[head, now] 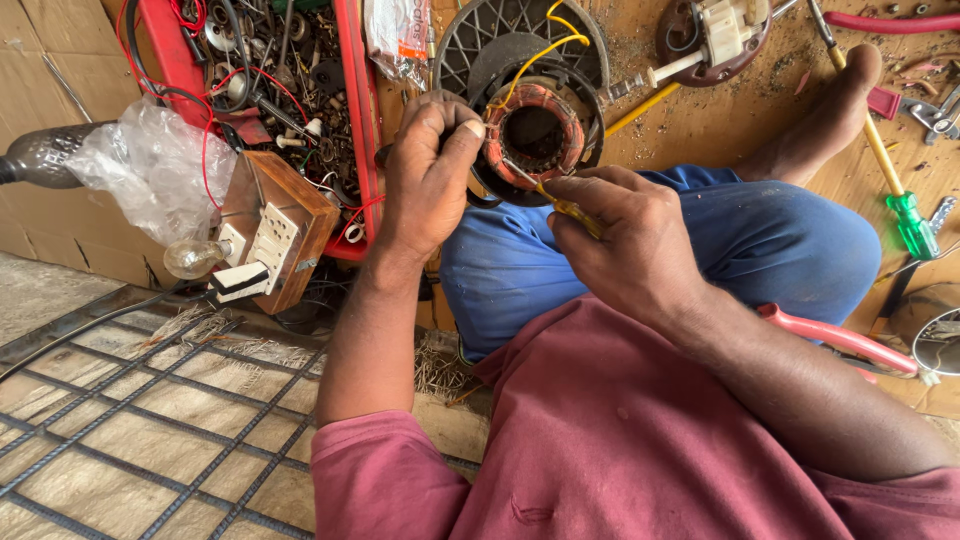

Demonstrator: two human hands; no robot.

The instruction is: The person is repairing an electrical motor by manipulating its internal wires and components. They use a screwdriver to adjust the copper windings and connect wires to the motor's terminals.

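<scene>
Motor stator [533, 133], copper winding, gripped by left hand [428, 180]; right hand [625, 235], at 4 o'clock, pinches yellow-handled screwdriver [560, 203] probing coils; yellow leads [545, 50] unconnected, rework unfinished.

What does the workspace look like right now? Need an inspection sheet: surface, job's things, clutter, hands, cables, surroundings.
Surface: brown board floor, dusty, littered with small debris.
Job's things: round motor stator with copper windings, held over the blue-trousered knee; thin yellow-handled tool with its tip at the windings.
Clutter: red tray full of small metal parts; wooden switch box with a bulb; green-handled screwdriver; red-handled pliers; round fan grille.
Hands: left hand grips the stator rim; right hand fingers pinch the tool.
Cables: yellow wire loops up from the stator; red wires in the tray.
Surroundings: steel mesh over concrete; clear plastic bag.
</scene>
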